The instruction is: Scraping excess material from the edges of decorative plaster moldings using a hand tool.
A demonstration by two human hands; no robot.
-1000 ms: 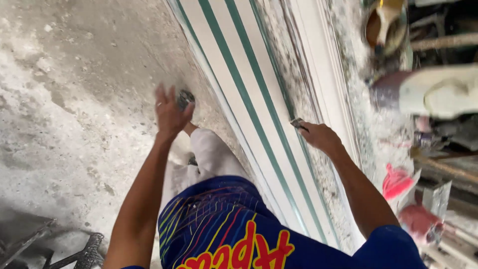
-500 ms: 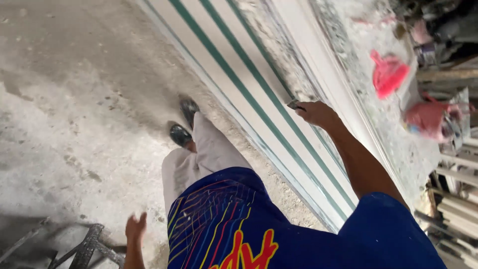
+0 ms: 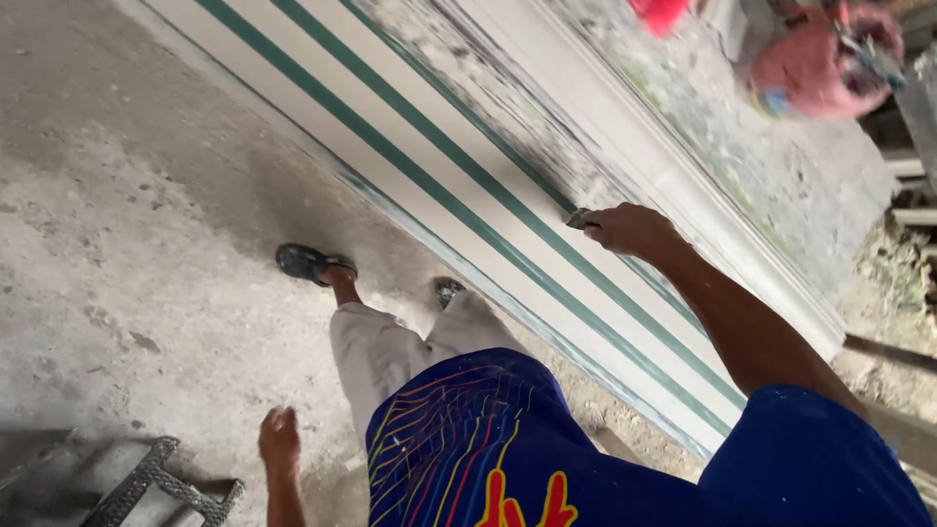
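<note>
On striped panel's (image 3: pixel 459 195) edge, right hand (image 3: pixel 630 229) grips; floor (image 3: pixel 117 215) beside.

Right arm stretched forward and slightly up from a blue sleeve, elbow nearly straight, forearm bare. Right hand (image 3: pixel 632 229) closed, knuckles up, fingers curled around a small dark tool (image 3: pixel 578 220) whose tip shows just past the fingers. Left arm hanging low beside the hip, only wrist and forearm in sight at the bottom edge. Left hand (image 3: pixel 279 436) loosely curled into a soft fist, holding nothing, well apart from the tool, down and far to its left.
</note>
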